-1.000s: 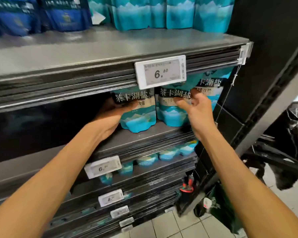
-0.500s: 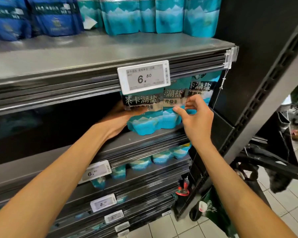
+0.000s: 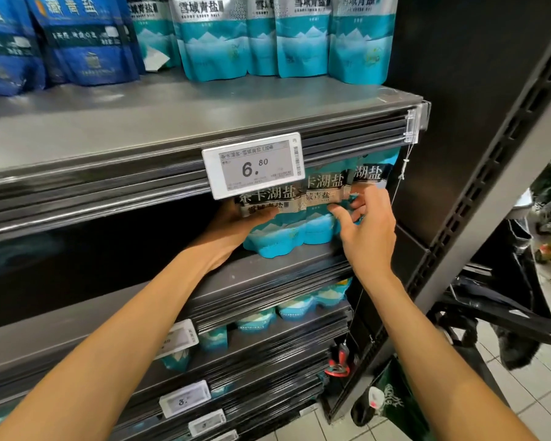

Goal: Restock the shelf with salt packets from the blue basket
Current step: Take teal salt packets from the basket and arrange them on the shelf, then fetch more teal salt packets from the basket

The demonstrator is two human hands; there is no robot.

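Nearest are two bare forearms reaching up and forward from the bottom edge of the view toward the right end of a dark metal shelf [image 3: 287, 265]. The left hand [image 3: 233, 237] lies against the left side of a teal salt packet [image 3: 272, 224], its thumb across the packet's silver band and the rest of the fingers hidden behind it, so it holds the packet upright near the shelf's front edge. The right hand [image 3: 368, 230] is just to the right, its fingers [image 3: 341, 214] partly spread and lightly curled, the tips touching the front of a second salt packet [image 3: 320, 218] that stands pressed against the first; whether they actually pinch it cannot be told. A third packet [image 3: 368, 173] stands behind the right hand, close to the shelf's right end, only its dark printed top showing.

Below this shelf, lower shelves step down with more teal packets [image 3: 296, 307] along their front edges and small price tags [image 3: 185, 399]. At the lower right a green bag [image 3: 392, 405] sits on the tiled floor [image 3: 528, 399] beside the shelving's black upright.

Just above the hands, a white electronic price tag [image 3: 253, 165] reading 6.80 is clipped to the front edge of the upper shelf [image 3: 140, 128]. Further back on that upper shelf stand a row of teal pouches [image 3: 303, 39] toward the right end and dark blue pouches [image 3: 80, 43] toward the left.
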